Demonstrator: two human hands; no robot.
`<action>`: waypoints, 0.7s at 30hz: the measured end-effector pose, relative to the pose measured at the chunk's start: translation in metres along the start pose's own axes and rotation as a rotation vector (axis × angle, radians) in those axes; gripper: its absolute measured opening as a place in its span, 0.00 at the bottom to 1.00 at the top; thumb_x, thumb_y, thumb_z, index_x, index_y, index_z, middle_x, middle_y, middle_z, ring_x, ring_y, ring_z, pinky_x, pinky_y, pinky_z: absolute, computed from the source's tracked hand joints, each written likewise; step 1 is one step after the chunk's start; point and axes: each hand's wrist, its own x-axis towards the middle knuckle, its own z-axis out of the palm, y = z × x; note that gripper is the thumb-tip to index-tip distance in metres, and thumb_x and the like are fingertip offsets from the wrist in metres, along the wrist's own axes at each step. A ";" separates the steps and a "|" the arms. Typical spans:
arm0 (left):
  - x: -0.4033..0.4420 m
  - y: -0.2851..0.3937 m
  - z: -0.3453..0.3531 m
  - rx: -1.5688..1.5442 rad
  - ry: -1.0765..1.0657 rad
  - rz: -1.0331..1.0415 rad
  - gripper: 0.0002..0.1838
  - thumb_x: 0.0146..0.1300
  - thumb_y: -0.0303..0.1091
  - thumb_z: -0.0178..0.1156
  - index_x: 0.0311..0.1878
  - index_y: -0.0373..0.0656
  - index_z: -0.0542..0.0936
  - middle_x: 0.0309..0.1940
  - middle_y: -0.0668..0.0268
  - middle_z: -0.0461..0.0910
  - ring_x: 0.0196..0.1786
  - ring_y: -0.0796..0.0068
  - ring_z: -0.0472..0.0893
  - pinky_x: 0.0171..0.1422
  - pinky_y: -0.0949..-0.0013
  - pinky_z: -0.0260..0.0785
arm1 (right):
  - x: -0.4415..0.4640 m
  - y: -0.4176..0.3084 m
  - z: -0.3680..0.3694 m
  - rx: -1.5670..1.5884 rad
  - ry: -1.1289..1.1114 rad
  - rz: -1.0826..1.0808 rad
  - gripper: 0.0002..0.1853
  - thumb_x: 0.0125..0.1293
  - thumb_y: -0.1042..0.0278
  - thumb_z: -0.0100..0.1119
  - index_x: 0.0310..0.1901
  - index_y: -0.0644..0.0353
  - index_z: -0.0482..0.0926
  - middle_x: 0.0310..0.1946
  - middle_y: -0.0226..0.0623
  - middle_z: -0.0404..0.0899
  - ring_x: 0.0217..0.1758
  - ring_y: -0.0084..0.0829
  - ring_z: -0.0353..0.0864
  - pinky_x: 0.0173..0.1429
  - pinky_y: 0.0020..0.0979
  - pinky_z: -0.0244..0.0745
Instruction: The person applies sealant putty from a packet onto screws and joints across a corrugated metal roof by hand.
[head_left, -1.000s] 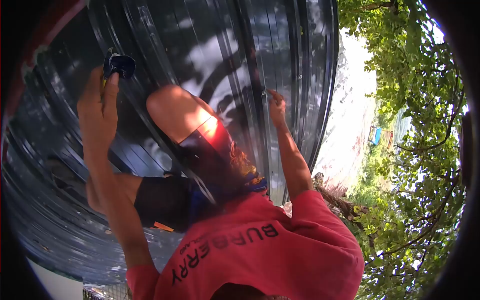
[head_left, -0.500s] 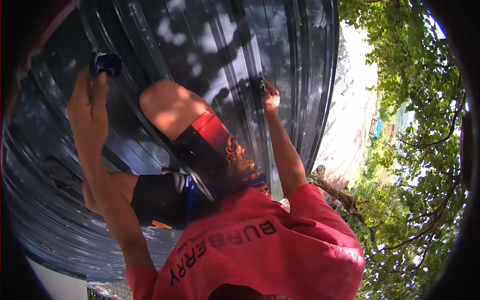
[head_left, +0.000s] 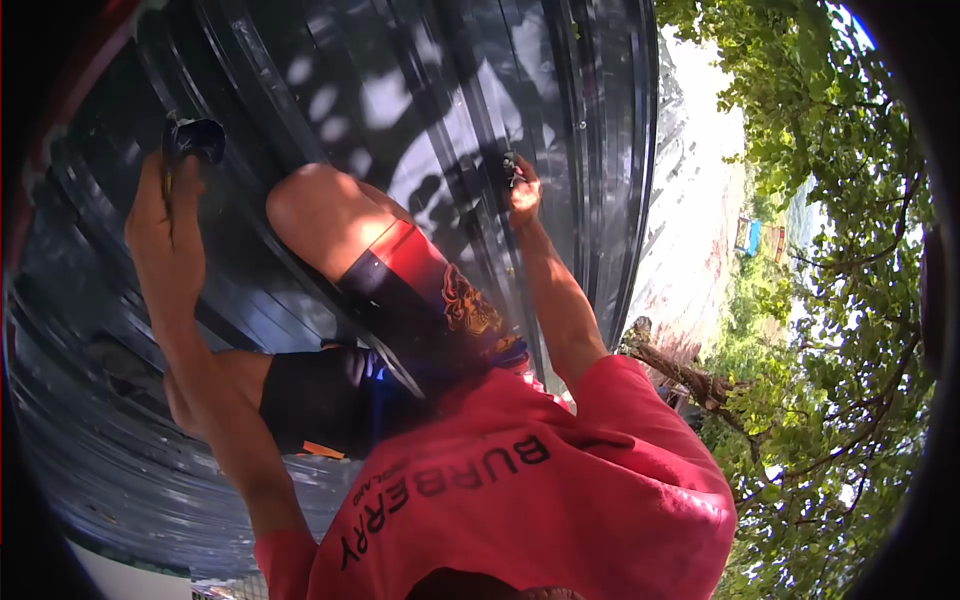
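My left hand (head_left: 168,235) grasps a dark blue cup-like piece (head_left: 203,140) at its near side, thumb against it. Beyond that grip, the ribbed metal sheet (head_left: 340,90) gives open room ahead; the sheet's reddish border (head_left: 75,90) runs out to the left. My bare knee (head_left: 318,215) sits to the right of this grip, bounding the room on that side. My right hand (head_left: 524,198) has its fingertips bunched at a small greyish piece (head_left: 513,168) on a rib; I cannot tell whether I pinch it or only touch it. The sheet's far edge lies to the right of that hand, several ribs over, with pale ground (head_left: 690,200) past it. The blue piece juts forward and right from my left fingertips. A slim dark strip (head_left: 170,190) runs lengthwise from it back along my fingers; its long axis points roughly ahead.
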 end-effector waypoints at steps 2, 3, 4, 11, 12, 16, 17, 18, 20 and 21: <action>0.001 0.000 -0.001 0.004 -0.002 0.001 0.18 0.81 0.46 0.54 0.48 0.39 0.80 0.31 0.70 0.76 0.35 0.82 0.72 0.42 0.73 0.66 | 0.007 0.057 -0.018 -0.333 0.016 -0.170 0.26 0.69 0.79 0.43 0.65 0.61 0.81 0.49 0.34 0.85 0.41 0.25 0.81 0.47 0.27 0.80; 0.001 0.001 -0.001 0.010 -0.013 -0.009 0.17 0.81 0.45 0.54 0.50 0.39 0.80 0.31 0.66 0.78 0.36 0.78 0.75 0.43 0.70 0.68 | 0.008 0.055 -0.017 -0.499 0.024 -0.253 0.25 0.70 0.78 0.44 0.66 0.61 0.80 0.49 0.33 0.85 0.38 0.24 0.79 0.45 0.27 0.80; 0.001 0.001 -0.003 0.017 -0.026 -0.018 0.16 0.81 0.43 0.53 0.53 0.39 0.80 0.32 0.63 0.80 0.36 0.74 0.78 0.45 0.67 0.70 | 0.005 0.053 -0.018 -0.466 0.029 -0.164 0.25 0.71 0.77 0.44 0.67 0.60 0.80 0.47 0.32 0.85 0.35 0.23 0.77 0.42 0.28 0.79; -0.007 0.001 -0.010 0.057 -0.011 0.009 0.17 0.80 0.43 0.54 0.56 0.39 0.81 0.32 0.60 0.82 0.37 0.70 0.80 0.45 0.63 0.71 | -0.025 0.032 0.009 -1.047 0.166 -0.074 0.25 0.72 0.70 0.52 0.71 0.56 0.73 0.57 0.44 0.72 0.52 0.35 0.72 0.54 0.43 0.74; -0.007 -0.001 -0.011 0.070 -0.020 -0.008 0.17 0.80 0.43 0.54 0.56 0.39 0.81 0.32 0.60 0.82 0.36 0.70 0.80 0.44 0.63 0.71 | -0.031 -0.003 0.023 -1.168 0.148 -0.020 0.26 0.70 0.70 0.54 0.70 0.57 0.71 0.60 0.46 0.70 0.56 0.40 0.71 0.57 0.45 0.73; -0.006 -0.002 -0.014 0.110 -0.026 -0.059 0.18 0.80 0.44 0.54 0.57 0.40 0.81 0.31 0.60 0.81 0.34 0.71 0.79 0.42 0.64 0.69 | -0.026 -0.023 0.048 -1.289 0.198 0.023 0.37 0.58 0.72 0.63 0.72 0.52 0.69 0.59 0.48 0.70 0.64 0.57 0.68 0.63 0.55 0.70; -0.007 0.001 -0.014 0.115 -0.026 -0.064 0.18 0.80 0.44 0.54 0.57 0.40 0.81 0.31 0.60 0.81 0.33 0.71 0.78 0.41 0.64 0.69 | -0.027 -0.025 0.046 -1.313 0.174 0.011 0.36 0.58 0.72 0.62 0.71 0.53 0.69 0.59 0.49 0.70 0.64 0.57 0.68 0.63 0.56 0.70; -0.006 0.002 -0.014 0.114 -0.033 -0.044 0.18 0.80 0.44 0.54 0.57 0.40 0.81 0.31 0.60 0.81 0.33 0.72 0.78 0.41 0.64 0.69 | -0.027 -0.029 0.045 -1.336 0.153 -0.001 0.34 0.58 0.73 0.61 0.70 0.55 0.70 0.59 0.49 0.70 0.63 0.58 0.68 0.62 0.56 0.71; -0.003 0.005 -0.013 0.114 -0.038 -0.001 0.17 0.80 0.44 0.54 0.57 0.40 0.81 0.31 0.61 0.80 0.33 0.73 0.77 0.40 0.65 0.69 | -0.031 -0.053 0.034 -1.375 0.051 -0.137 0.30 0.58 0.74 0.58 0.67 0.56 0.74 0.60 0.51 0.70 0.61 0.57 0.71 0.63 0.55 0.71; 0.000 0.004 -0.013 0.108 -0.048 0.003 0.17 0.80 0.43 0.54 0.57 0.40 0.81 0.31 0.61 0.80 0.33 0.73 0.78 0.41 0.65 0.69 | -0.029 -0.069 0.024 -1.306 0.021 -0.149 0.29 0.59 0.74 0.58 0.65 0.55 0.76 0.60 0.51 0.70 0.61 0.57 0.71 0.64 0.55 0.70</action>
